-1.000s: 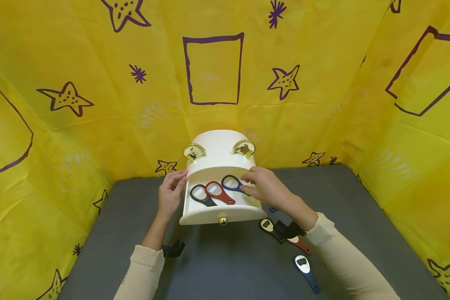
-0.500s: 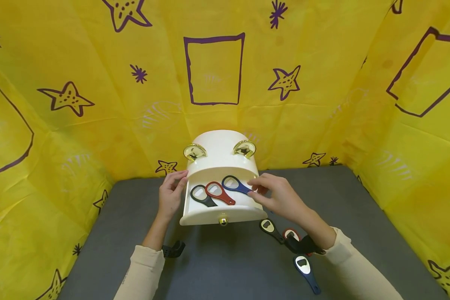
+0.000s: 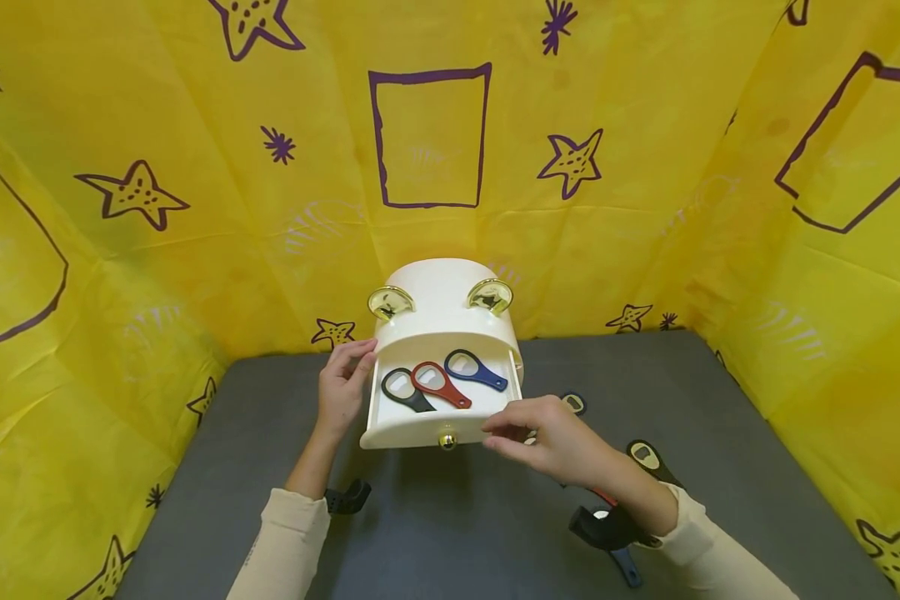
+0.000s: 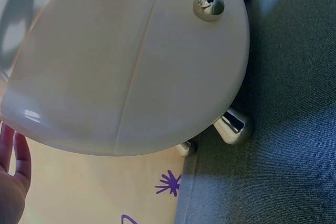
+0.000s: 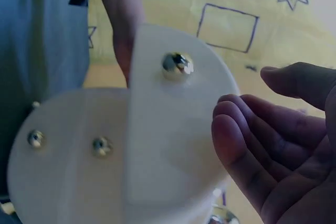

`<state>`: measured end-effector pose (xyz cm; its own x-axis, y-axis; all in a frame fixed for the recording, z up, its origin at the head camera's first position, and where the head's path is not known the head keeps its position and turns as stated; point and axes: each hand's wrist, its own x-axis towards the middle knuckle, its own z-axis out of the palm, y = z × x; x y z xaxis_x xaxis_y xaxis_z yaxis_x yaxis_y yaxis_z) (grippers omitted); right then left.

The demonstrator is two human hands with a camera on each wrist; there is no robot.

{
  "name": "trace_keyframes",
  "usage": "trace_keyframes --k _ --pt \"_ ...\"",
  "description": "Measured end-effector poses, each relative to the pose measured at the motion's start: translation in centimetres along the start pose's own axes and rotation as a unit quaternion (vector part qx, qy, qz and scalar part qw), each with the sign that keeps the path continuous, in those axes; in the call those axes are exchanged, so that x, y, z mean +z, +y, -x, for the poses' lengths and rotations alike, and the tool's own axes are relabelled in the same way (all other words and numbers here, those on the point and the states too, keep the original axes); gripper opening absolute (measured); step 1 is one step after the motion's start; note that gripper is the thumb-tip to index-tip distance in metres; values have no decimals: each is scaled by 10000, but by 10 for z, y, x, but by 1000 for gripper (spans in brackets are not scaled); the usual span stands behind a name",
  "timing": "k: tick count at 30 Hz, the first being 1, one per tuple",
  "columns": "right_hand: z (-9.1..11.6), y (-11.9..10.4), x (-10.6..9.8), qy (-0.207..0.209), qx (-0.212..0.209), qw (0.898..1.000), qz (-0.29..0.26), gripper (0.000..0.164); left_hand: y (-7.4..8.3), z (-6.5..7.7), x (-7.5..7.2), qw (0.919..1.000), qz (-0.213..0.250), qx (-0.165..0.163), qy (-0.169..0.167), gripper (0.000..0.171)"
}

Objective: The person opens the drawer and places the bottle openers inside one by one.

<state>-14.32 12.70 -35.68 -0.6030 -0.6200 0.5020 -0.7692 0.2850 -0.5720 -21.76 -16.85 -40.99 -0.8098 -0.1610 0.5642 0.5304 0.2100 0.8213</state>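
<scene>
A white rounded drawer box [image 3: 450,300] stands at the back with its drawer [image 3: 405,433] pulled out. Inside lie a black bottle opener [image 3: 401,383], a red bottle opener [image 3: 438,385] that overlaps it, and a blue bottle opener [image 3: 476,371] on the right. My left hand [image 3: 340,390] rests with relaxed fingertips against the box's left side, near the drawer opening. At the drawer's right front corner is my right hand [image 3: 551,433], fingers loosely bent. The right wrist view shows a gap between thumb and fingers [image 5: 228,137] and nothing held, close beside the drawer front.
Right of the box, more openers lie on the grey table [image 3: 450,533]: a black opener [image 3: 647,457], a dark-rimmed opener [image 3: 573,403] and a blue opener [image 3: 627,568], partly covered by my right arm. A gold knob [image 3: 447,442] sits on the drawer front. Yellow patterned cloth [image 3: 435,233] surrounds the table.
My right hand has left the blue bottle opener in the drawer and moved down and out to the drawer's right front corner. The left hand stays at the box's side.
</scene>
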Motion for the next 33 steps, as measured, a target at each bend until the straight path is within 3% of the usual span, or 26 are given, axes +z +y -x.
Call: trace_keyframes --k 4,9,18,26,33 --pt "4 1 15 -161 52 9998 46 6 0 -1 1 10000 39 57 0 18" --pt "9 3 40 -168 555 9982 -150 10 0 -2 1 9999 67 122 -32 18" --pt "8 0 74 997 1399 9810 -903 12 1 -1 2 10000 -38 27 -51 19" --pt "0 -4 83 1671 1636 9711 -473 6 0 -1 0 9999 25 -128 -35 20" --pt "-10 0 85 1818 1715 9673 -422 9 -4 -1 0 9998 84 -200 -20 19"
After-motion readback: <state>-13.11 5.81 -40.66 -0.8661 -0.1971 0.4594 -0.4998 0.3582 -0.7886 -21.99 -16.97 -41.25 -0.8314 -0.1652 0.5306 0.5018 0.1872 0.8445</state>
